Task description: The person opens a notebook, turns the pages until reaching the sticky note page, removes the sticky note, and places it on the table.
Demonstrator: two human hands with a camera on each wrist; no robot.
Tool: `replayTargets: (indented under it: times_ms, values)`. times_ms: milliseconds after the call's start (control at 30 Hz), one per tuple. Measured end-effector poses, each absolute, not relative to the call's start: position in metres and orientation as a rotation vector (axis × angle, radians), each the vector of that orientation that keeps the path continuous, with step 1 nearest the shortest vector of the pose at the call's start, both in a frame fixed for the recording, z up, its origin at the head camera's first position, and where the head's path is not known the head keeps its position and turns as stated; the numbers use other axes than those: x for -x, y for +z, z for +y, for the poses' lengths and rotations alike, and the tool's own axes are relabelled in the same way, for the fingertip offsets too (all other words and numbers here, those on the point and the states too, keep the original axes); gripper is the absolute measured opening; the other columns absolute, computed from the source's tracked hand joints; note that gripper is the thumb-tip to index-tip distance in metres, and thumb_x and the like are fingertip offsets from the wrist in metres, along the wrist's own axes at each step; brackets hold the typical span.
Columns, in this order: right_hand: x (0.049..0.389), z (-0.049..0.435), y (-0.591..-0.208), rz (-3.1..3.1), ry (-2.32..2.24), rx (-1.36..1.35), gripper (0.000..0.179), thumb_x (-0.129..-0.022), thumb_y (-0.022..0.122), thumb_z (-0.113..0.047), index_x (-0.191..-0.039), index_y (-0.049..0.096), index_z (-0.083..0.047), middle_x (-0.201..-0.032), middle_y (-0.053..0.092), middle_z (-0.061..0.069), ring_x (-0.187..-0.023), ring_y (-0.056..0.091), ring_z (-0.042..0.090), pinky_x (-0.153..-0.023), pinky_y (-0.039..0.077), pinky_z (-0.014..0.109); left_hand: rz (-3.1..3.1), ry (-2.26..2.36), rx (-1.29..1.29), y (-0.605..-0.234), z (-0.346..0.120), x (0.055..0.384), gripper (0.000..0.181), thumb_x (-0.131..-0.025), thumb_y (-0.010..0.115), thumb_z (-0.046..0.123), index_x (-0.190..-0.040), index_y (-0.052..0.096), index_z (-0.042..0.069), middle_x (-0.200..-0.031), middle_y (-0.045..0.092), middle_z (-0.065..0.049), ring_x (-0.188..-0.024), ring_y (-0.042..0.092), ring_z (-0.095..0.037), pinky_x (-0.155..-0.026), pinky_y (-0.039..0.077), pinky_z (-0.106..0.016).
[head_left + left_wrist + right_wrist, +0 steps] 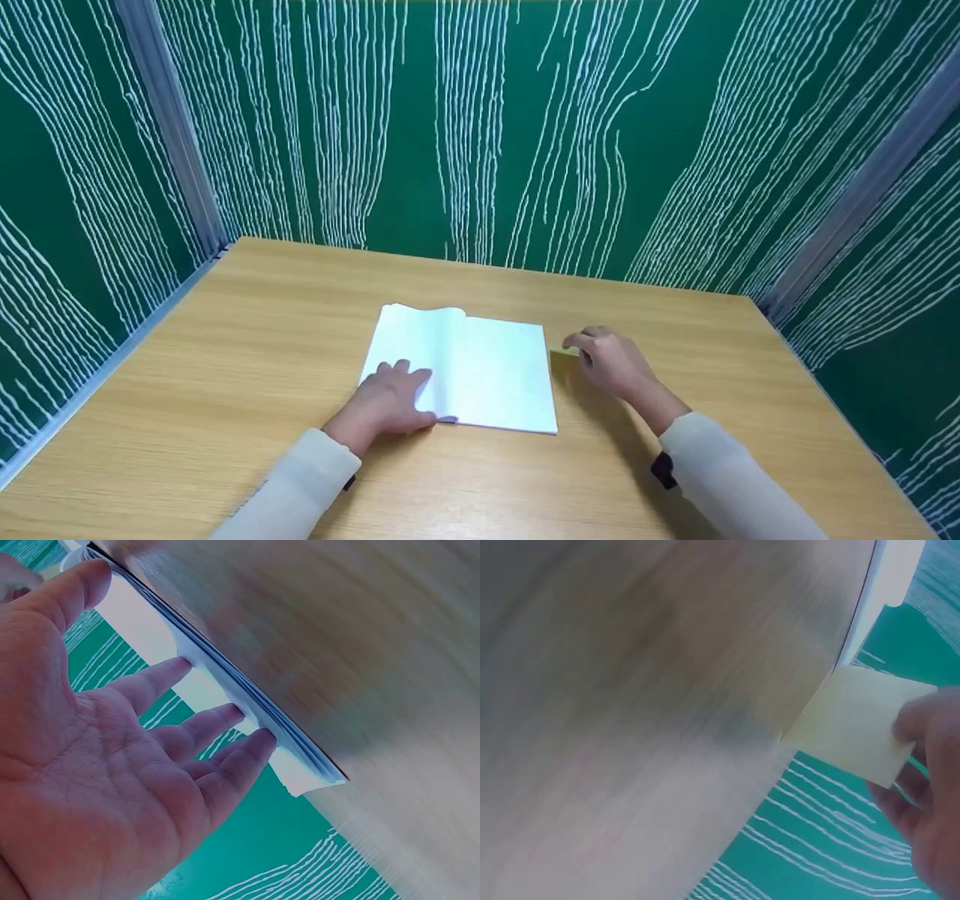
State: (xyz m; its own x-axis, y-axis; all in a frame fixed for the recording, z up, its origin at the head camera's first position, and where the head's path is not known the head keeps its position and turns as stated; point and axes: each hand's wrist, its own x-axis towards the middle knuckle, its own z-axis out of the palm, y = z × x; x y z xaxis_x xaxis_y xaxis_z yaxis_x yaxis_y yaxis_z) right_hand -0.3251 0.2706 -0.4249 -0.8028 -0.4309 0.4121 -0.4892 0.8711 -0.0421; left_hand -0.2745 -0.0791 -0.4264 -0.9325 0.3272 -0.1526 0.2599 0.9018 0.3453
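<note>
An open notebook (502,375) with blank white pages lies in the middle of the table in the head view. My left hand (390,397) rests on its left page, fingers spread, the thumb near the lower edge by the spine. In the left wrist view the fingertips touch the notebook's page (139,611). To the right of the notebook, my right hand (615,364) pinches a yellow sticky note (851,724) by one side. The note's far edge meets the tabletop close to the notebook in the right wrist view. Part of the note is hidden behind the fingers.
The wooden table (187,360) extends around the notebook on all sides. Green panels (405,172) with white wavy lines stand behind it and at both sides, joined by grey posts (172,120).
</note>
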Motion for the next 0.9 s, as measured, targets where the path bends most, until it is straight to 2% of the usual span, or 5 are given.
replayTargets:
  times_ms: [200, 333, 567, 667, 900]
  values:
    - [0.325, 0.275, -0.427, -2.874, 0.203, -0.69, 0.032, -0.084, 0.062, 0.0, -0.109, 0.073, -0.018, -0.109, 0.072, 0.005, -0.094, 0.066, 0.023, -0.086, 0.056, 0.041, 2.86, 0.495, -0.436, -0.426, -0.081, 0.273, 0.073, -0.081, 0.066, 0.043, -0.145, 0.044, 0.016, -0.146, 0.041, -0.017, -0.125, 0.04, -0.036, -0.105, 0.037, -0.052]
    - [0.325, 0.275, -0.43, -2.964, 0.163, -0.703, 0.033, -0.084, 0.063, -0.005, -0.112, 0.071, -0.02, -0.111, 0.071, 0.004, -0.093, 0.063, 0.021, -0.089, 0.055, 0.042, 2.862, 0.492, -0.434, -0.427, -0.081, 0.272, 0.073, -0.081, 0.066, 0.044, -0.145, 0.044, 0.017, -0.146, 0.04, -0.017, -0.127, 0.039, -0.037, -0.106, 0.036, -0.053]
    - [0.325, 0.274, -0.433, -3.055, 0.233, -0.643, 0.027, -0.088, 0.063, -0.03, -0.111, 0.07, -0.018, -0.111, 0.067, 0.007, -0.094, 0.06, 0.024, -0.091, 0.052, 0.047, 2.855, 0.489, -0.44, -0.426, -0.081, 0.272, 0.073, -0.082, 0.065, 0.046, -0.145, 0.043, 0.017, -0.15, 0.037, -0.018, -0.134, 0.035, -0.04, -0.11, 0.033, -0.053]
    - [0.329, 0.273, -0.437, -3.049, 0.262, -0.603, 0.027, -0.091, 0.061, -0.029, -0.112, 0.069, -0.015, -0.11, 0.065, 0.007, -0.096, 0.06, 0.024, -0.093, 0.051, 0.047, 2.856, 0.487, -0.446, -0.425, -0.079, 0.272, 0.073, -0.082, 0.066, 0.046, -0.145, 0.043, 0.016, -0.15, 0.037, -0.018, -0.134, 0.034, -0.04, -0.11, 0.032, -0.053]
    - [0.333, 0.272, -0.442, -3.008, 0.169, -0.656, 0.039, -0.085, 0.067, -0.02, -0.121, 0.062, -0.007, -0.111, 0.059, 0.015, -0.094, 0.055, 0.029, -0.085, 0.053, 0.048, 2.857, 0.455, -0.461, -0.424, -0.077, 0.273, 0.073, -0.082, 0.064, 0.045, -0.145, 0.043, 0.014, -0.15, 0.037, -0.019, -0.137, 0.032, -0.042, -0.111, 0.031, -0.053]
